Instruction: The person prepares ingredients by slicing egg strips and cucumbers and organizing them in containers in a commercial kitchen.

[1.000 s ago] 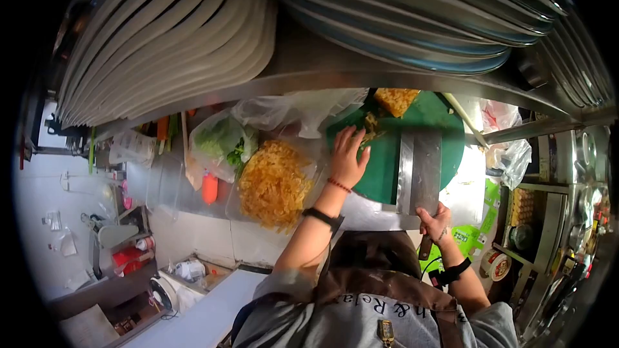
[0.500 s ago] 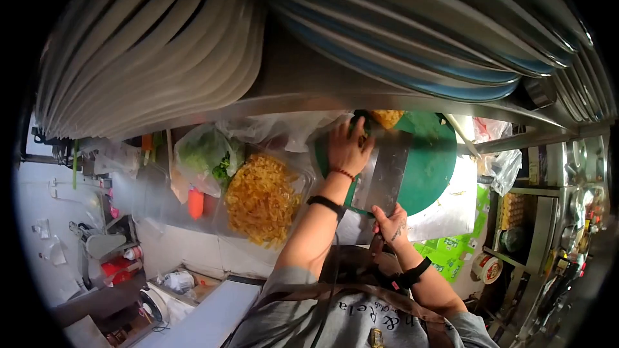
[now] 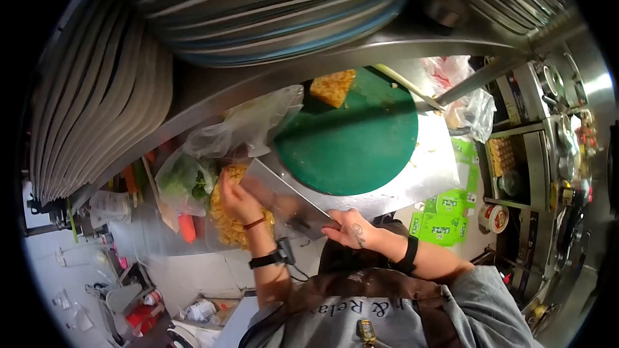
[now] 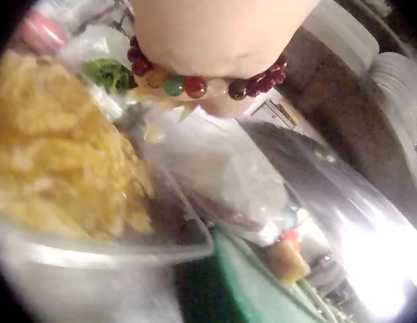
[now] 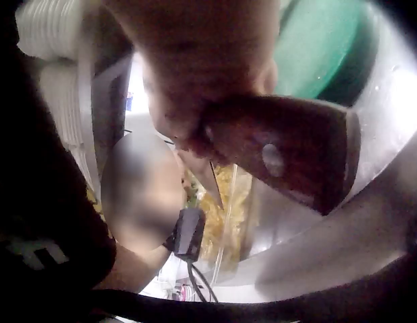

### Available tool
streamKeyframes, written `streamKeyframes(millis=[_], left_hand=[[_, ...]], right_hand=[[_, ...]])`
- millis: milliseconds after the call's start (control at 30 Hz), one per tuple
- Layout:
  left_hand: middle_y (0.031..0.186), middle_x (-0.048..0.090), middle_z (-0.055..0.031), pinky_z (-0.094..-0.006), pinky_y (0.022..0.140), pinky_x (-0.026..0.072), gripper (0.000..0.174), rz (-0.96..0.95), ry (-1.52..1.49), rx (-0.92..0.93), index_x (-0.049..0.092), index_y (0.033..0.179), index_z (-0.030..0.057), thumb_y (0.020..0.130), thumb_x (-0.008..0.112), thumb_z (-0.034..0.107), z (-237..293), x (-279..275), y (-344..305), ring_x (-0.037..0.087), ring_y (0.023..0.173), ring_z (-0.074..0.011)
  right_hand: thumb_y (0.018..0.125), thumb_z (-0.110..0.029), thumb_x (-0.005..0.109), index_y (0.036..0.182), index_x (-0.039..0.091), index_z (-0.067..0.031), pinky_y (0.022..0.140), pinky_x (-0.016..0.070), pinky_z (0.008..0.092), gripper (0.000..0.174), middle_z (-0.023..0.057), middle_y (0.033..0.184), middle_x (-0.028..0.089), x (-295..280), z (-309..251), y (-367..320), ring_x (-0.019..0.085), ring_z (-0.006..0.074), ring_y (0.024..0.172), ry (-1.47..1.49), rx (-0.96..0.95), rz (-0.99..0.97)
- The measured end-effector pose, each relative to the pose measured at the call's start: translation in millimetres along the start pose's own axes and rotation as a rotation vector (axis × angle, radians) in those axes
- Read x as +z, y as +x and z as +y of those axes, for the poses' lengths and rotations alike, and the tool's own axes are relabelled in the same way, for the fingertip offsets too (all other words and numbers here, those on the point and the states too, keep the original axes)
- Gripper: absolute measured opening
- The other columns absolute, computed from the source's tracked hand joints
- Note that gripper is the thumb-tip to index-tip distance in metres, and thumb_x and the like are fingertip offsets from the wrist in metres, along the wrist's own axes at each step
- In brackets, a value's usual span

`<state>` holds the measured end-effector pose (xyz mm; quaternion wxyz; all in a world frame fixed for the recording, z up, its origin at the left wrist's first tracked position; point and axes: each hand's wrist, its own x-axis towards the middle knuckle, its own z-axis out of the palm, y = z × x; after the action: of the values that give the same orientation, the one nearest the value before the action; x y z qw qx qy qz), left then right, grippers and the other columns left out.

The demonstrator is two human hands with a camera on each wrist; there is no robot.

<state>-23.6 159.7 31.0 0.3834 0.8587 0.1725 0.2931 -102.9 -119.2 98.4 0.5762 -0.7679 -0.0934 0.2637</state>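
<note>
My right hand [image 3: 351, 229] grips the brown wooden handle [image 5: 282, 151] of a cleaver [image 3: 284, 198]. Its wide blade slants up and left, off the cutting board, with the far end beside my left hand [image 3: 240, 201]. That left hand is over a heap of yellow-brown shredded strips [image 4: 53, 148], fingers extended close to the blade. A clear plastic tub [image 4: 161, 254] holds the strips. On the round green cutting board [image 3: 351, 148], a golden-brown slab [image 3: 333, 87] lies at the far edge. The left wrist view shows the beaded wrist, with the fingers mostly hidden.
Stacked plates [image 3: 277, 19] fill a metal shelf low over the counter's back. Left of the board are a crumpled plastic bag [image 3: 248, 119], bagged greens [image 3: 187, 177] and an orange-red item [image 3: 187, 227]. Behind the board's right side lies a long pale stick [image 3: 406, 85].
The cleaver has swung left off the board to the tub. My left hand has moved from the board to the heap; dark shreds beside the slab are gone from the board.
</note>
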Motion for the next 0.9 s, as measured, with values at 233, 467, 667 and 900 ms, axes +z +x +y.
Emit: streamKeyframes(millis=[233,467,667,900], left_hand=[[0.116,0.06,-0.0215,-0.0435,0.095,0.0459,0.027,-0.343,-0.153,0.482,0.062,0.113,0.0011,0.086,0.059,0.007,145,34,-60,0.056,0.11,-0.0381],[0.149,0.018,-0.0324,-0.0501,0.114,0.0258,0.068,-1.041,-0.033,0.449,0.041,0.14,0.0056,0.082,0.068,0.027,245,197,-249,0.024,0.137,-0.0483],[0.151,0.022,-0.024,-0.0479,0.112,0.0274,0.067,-0.766,0.15,0.464,0.039,0.144,0.0124,0.084,0.064,0.03,245,264,-280,0.031,0.136,-0.0401],[0.135,0.043,-0.0254,-0.0499,0.108,0.0325,0.05,-0.67,-0.23,0.459,0.054,0.13,0.0087,0.083,0.063,0.019,261,296,-311,0.04,0.127,-0.0435]], right_hand=[[0.085,-0.006,0.07,0.096,0.057,-0.0011,0.053,0.0508,0.0269,0.018,0.0012,0.07,0.061,-88,49,-94,0.06,0.0125,0.061,0.235,0.174,0.48],[0.089,-0.009,0.064,0.102,0.054,-0.0012,0.035,0.0366,0.0266,0.018,0.0039,0.06,0.055,-186,111,-220,0.047,0.0121,0.037,0.427,0.287,0.892],[0.087,-0.004,0.066,0.103,0.056,-0.0037,0.036,0.039,0.0271,0.019,0.0029,0.062,0.057,-192,206,-249,0.047,0.0108,0.038,0.572,0.397,0.787],[0.088,-0.007,0.066,0.097,0.051,-0.0034,0.037,0.0381,0.0261,0.018,0.0013,0.058,0.054,-190,239,-205,0.049,0.0119,0.039,0.62,0.314,0.629]])
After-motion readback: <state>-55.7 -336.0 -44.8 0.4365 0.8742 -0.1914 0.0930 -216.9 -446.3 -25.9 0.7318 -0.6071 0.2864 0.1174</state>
